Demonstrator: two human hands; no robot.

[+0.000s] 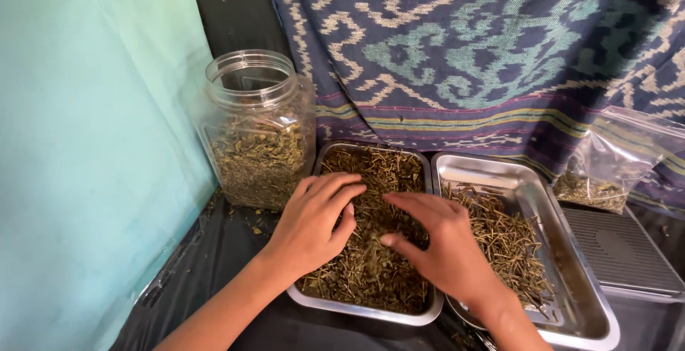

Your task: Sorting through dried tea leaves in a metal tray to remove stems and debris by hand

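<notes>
While both hands work in the left steel tray (pixel 428 314), the dried herb mix (pixel 374 265) fills it, w/ left hand (pixel 314 226) palm-down, fingers loosely curled on the heap, no firm hold. Right hand (pixel 442 240) half-open, thumb and fingers pinching into the herbs. Right tray (pixel 571 280) holds stems (pixel 503 240); open plastic jar (pixel 258 130) stands left; clear bag (pixel 606 169) far right.

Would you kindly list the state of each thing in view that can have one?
Clear plastic jar: lid off, about half full of dried herbs.
Left metal tray: full of dried herbs.
Right metal tray: partly filled with stems.
Plastic bag: open, some herbs inside.
Left hand: open, resting in the herbs.
Right hand: pinching herbs.
</notes>
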